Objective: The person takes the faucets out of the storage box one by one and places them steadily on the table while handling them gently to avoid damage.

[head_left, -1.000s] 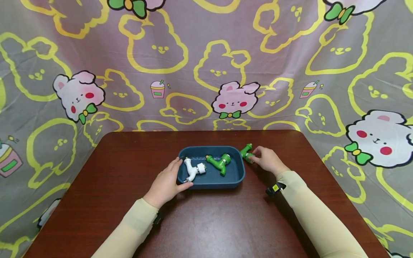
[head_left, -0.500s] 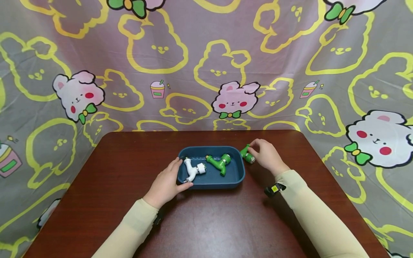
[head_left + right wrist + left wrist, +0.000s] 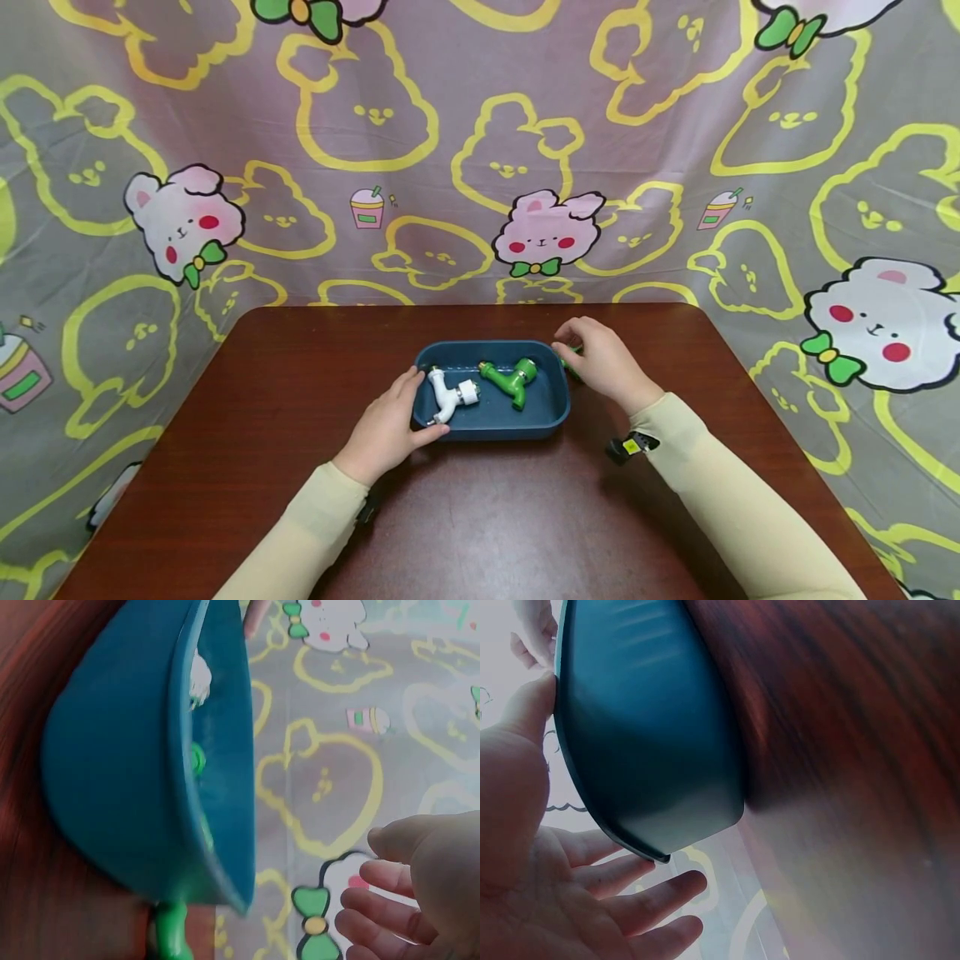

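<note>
A blue tub (image 3: 487, 434) holds a white faucet (image 3: 448, 395) on its left side and a green faucet (image 3: 510, 382) right of the middle. My left hand (image 3: 381, 429) rests on the tub's left end, its fingers spread against the far rim and its thumb on the near one, as the left wrist view shows. Beyond the tub's right end, another green faucet (image 3: 172, 930) lies on the table, mostly hidden by my right hand (image 3: 606, 358) in the head view. That hand hovers by the tub's right rim with loosely bent fingers and holds nothing.
The tub stands toward the back of a dark brown wooden table (image 3: 480, 517). Behind and beside the table hangs a cloth (image 3: 442, 192) printed with cartoon animals. A small black camera (image 3: 630, 447) is strapped at my right wrist.
My right hand has drawn off the near end of the loose green faucet and moved left and away from me, toward the tub's right rim. My left hand and the tub stay put.
</note>
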The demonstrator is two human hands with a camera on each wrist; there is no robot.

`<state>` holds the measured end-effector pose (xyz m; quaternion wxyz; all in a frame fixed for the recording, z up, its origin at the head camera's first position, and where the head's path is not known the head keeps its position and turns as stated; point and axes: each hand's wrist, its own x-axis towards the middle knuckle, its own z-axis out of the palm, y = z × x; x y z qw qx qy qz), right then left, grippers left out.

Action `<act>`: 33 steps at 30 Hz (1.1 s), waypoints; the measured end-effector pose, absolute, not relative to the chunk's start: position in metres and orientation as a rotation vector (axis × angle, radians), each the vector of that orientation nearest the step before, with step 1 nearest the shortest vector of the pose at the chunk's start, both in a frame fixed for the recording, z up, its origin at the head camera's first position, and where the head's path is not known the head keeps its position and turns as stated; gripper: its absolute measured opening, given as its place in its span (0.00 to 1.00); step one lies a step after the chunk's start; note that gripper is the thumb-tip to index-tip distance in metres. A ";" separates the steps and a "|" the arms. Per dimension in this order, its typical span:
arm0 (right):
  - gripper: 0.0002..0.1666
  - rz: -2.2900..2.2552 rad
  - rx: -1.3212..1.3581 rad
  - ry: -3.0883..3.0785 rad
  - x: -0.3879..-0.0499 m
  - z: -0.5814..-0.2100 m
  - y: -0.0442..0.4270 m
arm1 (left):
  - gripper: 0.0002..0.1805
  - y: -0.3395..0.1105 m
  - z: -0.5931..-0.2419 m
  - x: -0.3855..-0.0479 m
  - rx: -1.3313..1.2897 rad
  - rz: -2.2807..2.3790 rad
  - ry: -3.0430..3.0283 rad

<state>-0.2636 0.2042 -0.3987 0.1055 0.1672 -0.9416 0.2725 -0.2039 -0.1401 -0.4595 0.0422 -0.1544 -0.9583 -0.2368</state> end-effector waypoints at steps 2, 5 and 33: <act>0.11 0.810 0.519 -2.769 -0.261 -0.396 0.199 | 0.55 -0.140 -0.460 -0.204 -0.471 -0.724 -2.933; 0.11 0.817 0.561 -2.769 -0.257 -0.393 0.191 | 0.55 -0.140 -0.460 -0.204 -0.468 -0.727 -2.934; 0.14 0.365 1.117 -2.699 -0.263 -0.398 0.128 | 0.55 -0.138 -0.460 -0.202 -0.473 -0.731 -2.924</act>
